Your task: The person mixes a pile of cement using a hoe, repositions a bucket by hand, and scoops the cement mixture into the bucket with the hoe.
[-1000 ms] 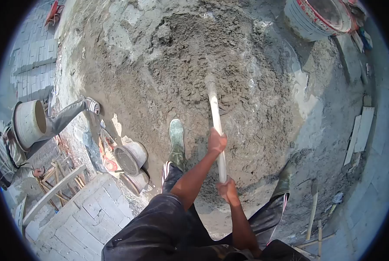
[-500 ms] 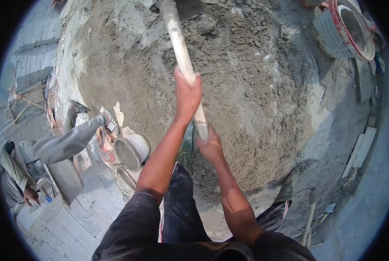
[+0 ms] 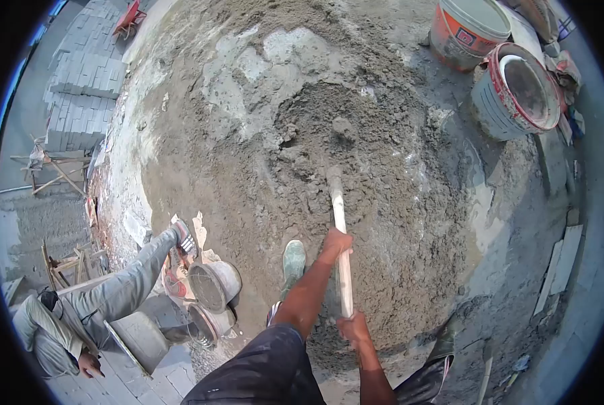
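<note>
My left hand (image 3: 337, 245) is wrapped round the middle of a hoe's pale wooden handle (image 3: 340, 212). Lower down, near the butt of that handle, my right hand (image 3: 354, 328) is closed on it as well. The handle's far end is coated in grey, and the hoe's head is hidden in the wet mortar (image 3: 396, 196) spread over the ground. Lumps and a shallow hollow show in the mortar just beyond the tool. One green boot (image 3: 293, 263) stands beside my left forearm.
Two buckets, one orange and white (image 3: 467, 37) and one red-rimmed (image 3: 518, 94), stand far right. At left a person in grey (image 3: 123, 283) sits near a mortar tub (image 3: 214, 287) and a tilted grey trough (image 3: 140, 344). Stacked blocks (image 3: 82, 101) lie farther back; boards (image 3: 560, 270) at right.
Both hands have drawn the hoe back toward my body, and its far end has come down into the mortar. The view has shifted, showing more ground and a second bucket at the top.
</note>
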`<state>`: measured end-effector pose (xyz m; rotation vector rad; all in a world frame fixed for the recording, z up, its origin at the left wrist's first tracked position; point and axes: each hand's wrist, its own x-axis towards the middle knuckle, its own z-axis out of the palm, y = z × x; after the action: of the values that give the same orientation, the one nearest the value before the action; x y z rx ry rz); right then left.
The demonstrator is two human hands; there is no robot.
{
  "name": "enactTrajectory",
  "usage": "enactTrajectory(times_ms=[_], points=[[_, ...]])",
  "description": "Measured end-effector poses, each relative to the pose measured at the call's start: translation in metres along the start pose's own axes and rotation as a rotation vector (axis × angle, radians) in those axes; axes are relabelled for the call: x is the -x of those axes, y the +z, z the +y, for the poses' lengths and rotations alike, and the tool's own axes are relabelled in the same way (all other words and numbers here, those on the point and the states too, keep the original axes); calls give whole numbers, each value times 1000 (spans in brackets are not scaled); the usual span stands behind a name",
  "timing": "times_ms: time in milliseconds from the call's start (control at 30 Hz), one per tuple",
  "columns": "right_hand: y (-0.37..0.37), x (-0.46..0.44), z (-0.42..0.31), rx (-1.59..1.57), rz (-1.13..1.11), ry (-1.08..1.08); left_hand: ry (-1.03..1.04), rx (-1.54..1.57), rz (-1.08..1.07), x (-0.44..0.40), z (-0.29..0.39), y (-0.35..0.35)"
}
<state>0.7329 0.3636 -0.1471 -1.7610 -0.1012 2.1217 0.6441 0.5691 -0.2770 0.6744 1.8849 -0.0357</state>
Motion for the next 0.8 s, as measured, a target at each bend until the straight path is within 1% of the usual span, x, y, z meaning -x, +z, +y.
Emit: enactTrajectory(times_ms=[33, 67, 100, 167, 200, 233, 300, 333, 367, 400, 433, 467, 500, 533, 567, 600, 633, 667, 700, 733, 767, 800], points=[[-25, 36, 25, -5, 17, 39, -112, 251, -85, 7, -41, 34], [-56, 49, 92, 74, 10, 121, -154, 432, -151, 47, -67, 58], [-70, 92, 103, 109, 83, 190, -172, 489, -171, 87, -98, 82], [-92, 179, 127, 291, 132, 294, -321, 534, -200, 182, -137, 110], [-94, 201, 135, 300, 126, 341, -400, 581, -217, 215, -162, 123], [-97, 224, 142, 373, 148, 366, -454, 586, -219, 244, -184, 131], [-92, 234, 151, 510, 190, 356, -411, 615, -233, 263, -205, 137], [-89, 233, 154, 584, 208, 342, -368, 604, -209, 256, -194, 123], [-85, 233, 158, 662, 220, 331, -300, 714, -208, 244, -170, 95], [-70, 200, 127, 683, 181, 202, -220, 661, -157, 224, -126, 56], [-53, 150, 122, 612, 156, -14, -62, 646, -81, 195, -86, 17], [-28, 93, 85, 618, 96, -118, 101, 562, 16, 160, -46, -25], [2, 30, 43, 622, 65, -269, 283, 589, 168, 116, -6, -64], [39, -29, -9, 554, 44, -370, 449, 546, 265, 77, 40, -107], [77, -89, -62, 547, 49, -574, 648, 430, 446, 36, 82, -147], [113, -131, -128, 456, -31, -631, 891, 113, 708, -12, 111, -184], [149, -164, -182, 458, 21, -762, 851, -75, 788, -20, 147, -211], [179, -198, -224, 422, 24, -831, 913, -211, 904, -59, 161, -229], [200, -216, -253, 317, -90, -767, 910, -213, 895, -78, 160, -234], [204, -222, -243, 312, -85, -756, 703, -274, 750, -89, 157, -237], [208, -225, -236, 234, -150, -560, 499, -324, 615, -96, 156, -240], [204, -224, -221, 161, -206, -352, 415, -385, 518, -106, 131, -224]])
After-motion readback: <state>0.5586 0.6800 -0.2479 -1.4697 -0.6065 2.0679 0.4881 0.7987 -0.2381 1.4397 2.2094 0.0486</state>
